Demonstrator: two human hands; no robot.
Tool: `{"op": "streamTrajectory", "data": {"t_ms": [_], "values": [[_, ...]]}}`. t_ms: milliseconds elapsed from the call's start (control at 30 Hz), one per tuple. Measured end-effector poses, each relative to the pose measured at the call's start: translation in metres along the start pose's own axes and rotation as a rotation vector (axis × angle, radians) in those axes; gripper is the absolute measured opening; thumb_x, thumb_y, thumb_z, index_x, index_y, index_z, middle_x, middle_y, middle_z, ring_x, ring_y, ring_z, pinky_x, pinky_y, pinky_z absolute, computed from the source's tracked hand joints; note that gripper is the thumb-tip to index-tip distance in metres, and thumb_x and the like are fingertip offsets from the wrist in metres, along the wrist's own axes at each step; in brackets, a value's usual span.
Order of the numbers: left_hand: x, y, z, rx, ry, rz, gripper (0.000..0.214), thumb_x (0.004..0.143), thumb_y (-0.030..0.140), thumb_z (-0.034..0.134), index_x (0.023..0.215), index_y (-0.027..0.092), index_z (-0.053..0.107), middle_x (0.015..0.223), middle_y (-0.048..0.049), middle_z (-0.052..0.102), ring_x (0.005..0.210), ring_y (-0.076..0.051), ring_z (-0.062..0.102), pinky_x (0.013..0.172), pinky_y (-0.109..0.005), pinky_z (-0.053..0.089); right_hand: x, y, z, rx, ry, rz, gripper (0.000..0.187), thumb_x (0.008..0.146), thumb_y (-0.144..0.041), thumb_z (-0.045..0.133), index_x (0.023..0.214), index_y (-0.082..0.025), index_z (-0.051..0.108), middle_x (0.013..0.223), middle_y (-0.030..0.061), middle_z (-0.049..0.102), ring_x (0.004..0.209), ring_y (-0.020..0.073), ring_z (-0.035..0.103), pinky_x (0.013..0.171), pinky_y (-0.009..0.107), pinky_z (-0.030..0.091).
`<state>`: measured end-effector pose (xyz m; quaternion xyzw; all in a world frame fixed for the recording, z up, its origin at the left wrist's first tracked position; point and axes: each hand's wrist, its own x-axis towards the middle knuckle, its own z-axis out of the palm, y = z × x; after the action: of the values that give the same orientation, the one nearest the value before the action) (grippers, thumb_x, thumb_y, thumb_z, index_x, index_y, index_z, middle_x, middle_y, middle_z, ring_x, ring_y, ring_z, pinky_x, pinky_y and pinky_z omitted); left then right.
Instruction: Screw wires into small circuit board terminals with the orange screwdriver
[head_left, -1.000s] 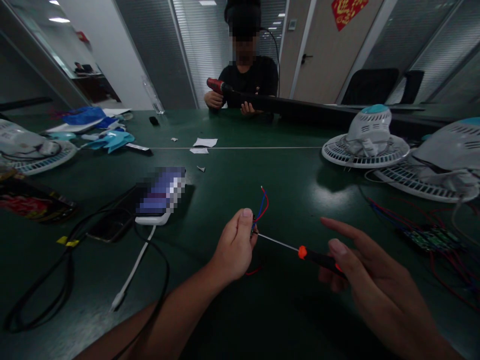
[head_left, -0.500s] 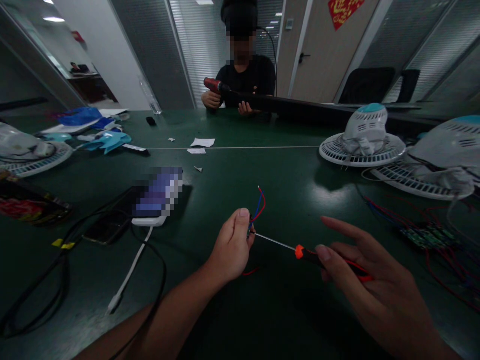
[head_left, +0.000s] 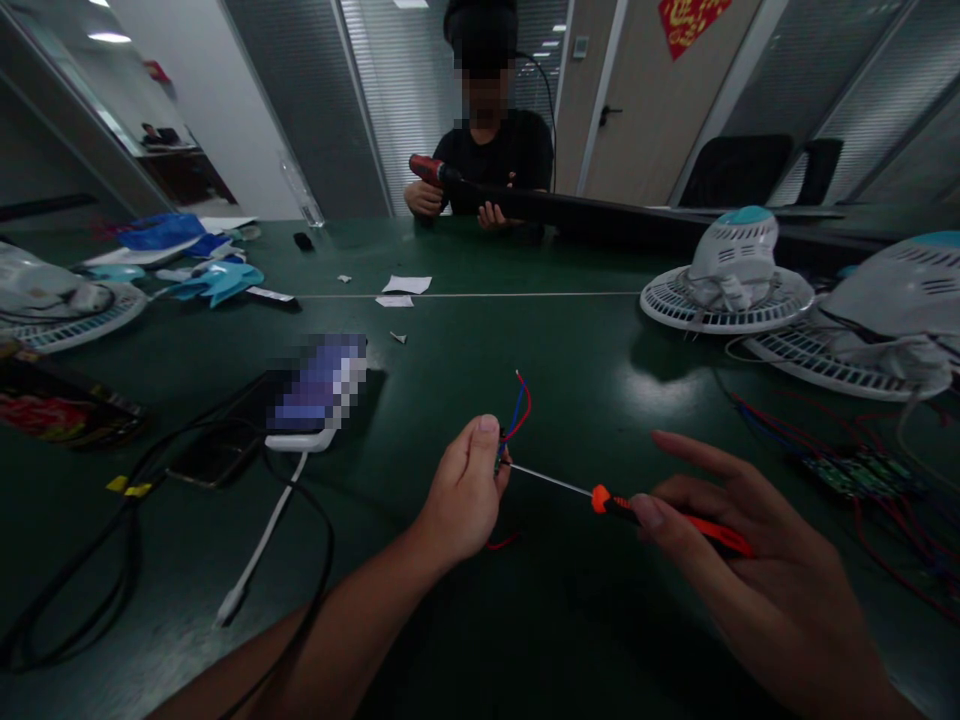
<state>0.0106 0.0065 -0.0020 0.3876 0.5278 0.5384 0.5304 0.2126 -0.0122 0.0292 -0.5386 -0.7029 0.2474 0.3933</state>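
Observation:
My left hand (head_left: 465, 490) is closed in a pinch round a small dark part with red and blue wires (head_left: 517, 405) sticking up from it. My right hand (head_left: 735, 560) grips the handle of a thin screwdriver (head_left: 600, 497) with an orange collar, index finger stretched out above it. The screwdriver's metal tip meets the small part at my left thumb. Both hands hover over the dark green table (head_left: 570, 340).
A phone on a white charger (head_left: 315, 400) with black cables lies to the left. White fan parts (head_left: 727, 275) and a wired circuit board (head_left: 855, 470) sit at the right. Paper scraps (head_left: 405, 285) lie mid-table. Across the table a person (head_left: 487, 150) holds a red power tool.
My right hand has rolled the screwdriver handle between its fingers, so more orange shows. The left hand and the wired part stay in place.

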Motion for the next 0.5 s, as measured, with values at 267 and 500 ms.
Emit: {"op": "streamTrajectory", "data": {"t_ms": [267,500], "values": [[-0.0008,0.0000,0.0012,0.035,0.018,0.007,0.040,0.087,0.058,0.043,0.072,0.021,0.046,0.052,0.0067,0.042,0.042,-0.008,0.035,0.041,-0.021,0.031,0.0027,-0.0045,-0.0005,0.051,-0.064,0.235,0.052,0.094,-0.053,0.039,0.127,-0.018,0.057,0.049,-0.0016,0.063,0.037,0.0142,0.056,0.034,0.024,0.046],[-0.0002,-0.0003,0.0006,0.038,0.033,0.003,0.039,0.089,0.056,0.042,0.072,0.021,0.047,0.051,0.0063,0.041,0.042,-0.008,0.035,0.041,-0.021,0.030,0.0041,0.0041,-0.0002,0.015,-0.098,0.120,0.046,0.090,-0.046,0.051,0.126,-0.017,0.056,0.048,-0.0035,0.061,0.039,0.0147,0.058,0.036,0.025,0.046]]}}
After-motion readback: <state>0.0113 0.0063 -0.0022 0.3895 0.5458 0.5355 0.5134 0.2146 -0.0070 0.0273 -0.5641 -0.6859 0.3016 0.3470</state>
